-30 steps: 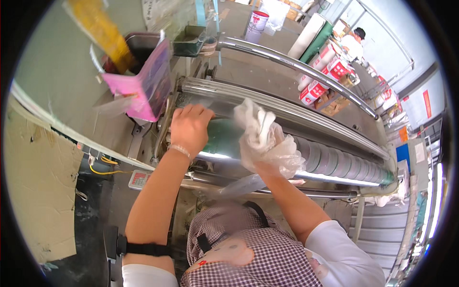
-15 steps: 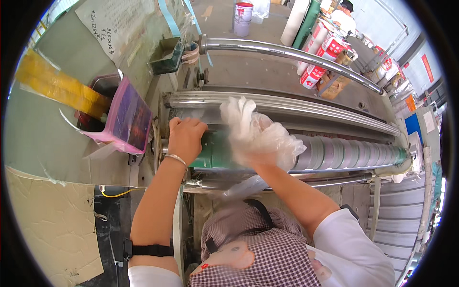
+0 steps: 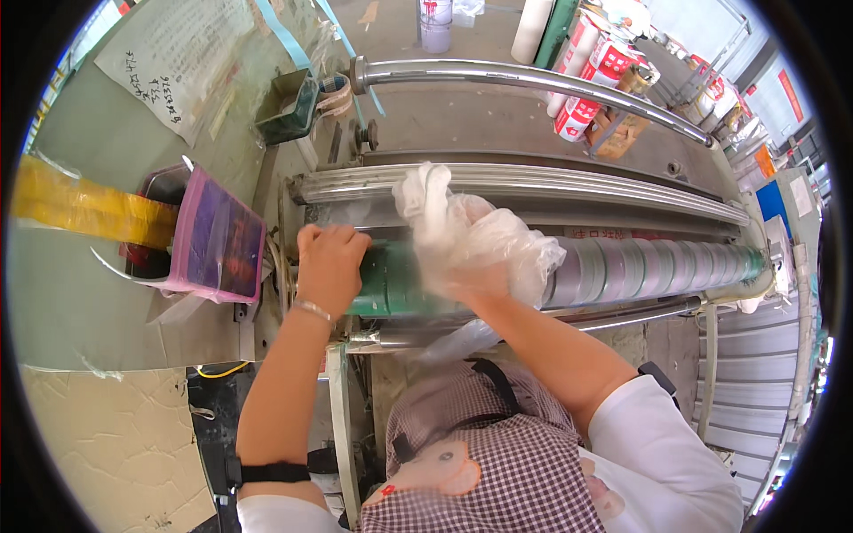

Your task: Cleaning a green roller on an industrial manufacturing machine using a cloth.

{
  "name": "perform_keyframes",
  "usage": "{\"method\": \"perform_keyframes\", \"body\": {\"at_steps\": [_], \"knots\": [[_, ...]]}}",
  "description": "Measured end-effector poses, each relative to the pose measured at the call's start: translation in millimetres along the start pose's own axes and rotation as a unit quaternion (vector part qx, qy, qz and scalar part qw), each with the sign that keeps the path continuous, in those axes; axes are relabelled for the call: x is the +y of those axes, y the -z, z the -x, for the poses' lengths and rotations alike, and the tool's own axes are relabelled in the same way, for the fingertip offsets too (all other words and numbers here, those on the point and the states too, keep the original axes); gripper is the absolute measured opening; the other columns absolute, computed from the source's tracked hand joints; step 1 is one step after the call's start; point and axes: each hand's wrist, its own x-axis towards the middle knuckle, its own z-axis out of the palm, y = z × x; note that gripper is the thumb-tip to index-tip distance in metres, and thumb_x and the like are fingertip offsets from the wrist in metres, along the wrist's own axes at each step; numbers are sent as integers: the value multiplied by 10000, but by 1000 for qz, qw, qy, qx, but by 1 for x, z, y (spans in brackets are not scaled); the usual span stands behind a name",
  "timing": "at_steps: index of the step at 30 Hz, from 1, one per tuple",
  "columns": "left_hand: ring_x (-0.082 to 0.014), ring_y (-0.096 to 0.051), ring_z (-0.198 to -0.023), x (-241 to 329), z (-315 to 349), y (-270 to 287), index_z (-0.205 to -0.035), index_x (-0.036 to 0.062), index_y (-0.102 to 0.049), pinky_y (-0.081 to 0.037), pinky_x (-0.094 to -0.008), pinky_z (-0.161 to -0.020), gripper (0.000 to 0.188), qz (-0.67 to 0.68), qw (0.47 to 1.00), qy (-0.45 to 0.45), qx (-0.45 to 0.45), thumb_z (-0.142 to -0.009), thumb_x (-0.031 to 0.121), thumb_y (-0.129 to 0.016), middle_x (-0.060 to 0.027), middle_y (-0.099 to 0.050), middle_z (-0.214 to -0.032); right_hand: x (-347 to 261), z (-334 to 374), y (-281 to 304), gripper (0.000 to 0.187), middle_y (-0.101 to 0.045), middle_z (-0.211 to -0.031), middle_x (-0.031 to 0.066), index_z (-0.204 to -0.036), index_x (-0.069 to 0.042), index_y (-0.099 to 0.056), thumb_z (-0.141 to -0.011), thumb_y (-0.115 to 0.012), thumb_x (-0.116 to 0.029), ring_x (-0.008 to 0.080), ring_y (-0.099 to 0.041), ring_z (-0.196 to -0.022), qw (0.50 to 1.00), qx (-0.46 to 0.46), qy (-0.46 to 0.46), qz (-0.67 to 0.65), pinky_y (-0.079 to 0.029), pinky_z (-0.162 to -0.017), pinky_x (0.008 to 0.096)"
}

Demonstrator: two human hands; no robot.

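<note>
A long roller [image 3: 622,269] lies across the machine in front of me, banded grey and green along its right part and wrapped in green at its left end. My left hand [image 3: 330,266] is curled over that left end, fingers bent and closed against it. Farther right, my right hand [image 3: 484,282] clutches a crumpled bunch of clear plastic film [image 3: 435,200] over the roller, its fingers mostly hidden by the film. A strip of the film [image 3: 466,342] hangs below the hand toward my checked apron [image 3: 498,480].
A ribbed metal bar [image 3: 533,186] and a curved steel rod [image 3: 515,75] run behind the roller. On the left panel are a pink-edged box [image 3: 218,235] with yellow tape [image 3: 93,204] and a green tray [image 3: 289,107]. Red-and-white rolls [image 3: 582,111] stand beyond.
My view has shifted slightly, so the machine sits a little differently in the picture. My left hand stays at the roller's left end; the right hand still holds the film at nearly the same place.
</note>
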Motion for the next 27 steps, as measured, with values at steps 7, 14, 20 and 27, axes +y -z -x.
{"method": "perform_keyframes", "body": {"at_steps": [7,14,20,27], "knots": [[-211,-596,-863,37,37,5,-906,147,-636,-350,-401,-867,236,37,998,-49,-27,-724,-3,-631,-7,-596,-865,27,11,-29,451,-662,-1163,80,-1226,-110,-621,-971,-474,-452,235,-637,-1053,981,-116,-127,-88,-504,-835,370],[-205,-603,-876,14,4,1,-906,147,-646,-344,-399,-879,198,-21,999,-1,24,-751,23,-643,-9,-613,-866,6,1,-6,421,-681,-1132,62,-1230,-140,-625,-947,-520,-434,200,-658,-1019,983,-118,-117,-81,-516,-824,357],[-201,-608,-883,28,34,5,-942,146,-663,-343,-402,-881,217,15,1000,1,4,-775,14,-619,3,-631,-887,-14,17,58,261,-618,-691,-6,-924,-164,-640,-773,-701,-367,258,-610,-520,984,164,22,-65,-492,-490,395],[-192,-617,-910,21,22,6,-965,144,-655,-338,-411,-886,277,-18,999,10,31,-736,-4,-605,2,-636,-899,-12,10,7,355,-610,-1040,118,-1191,-67,-562,-858,-575,-187,295,-622,-828,997,28,12,-73,-506,-649,412]]}}
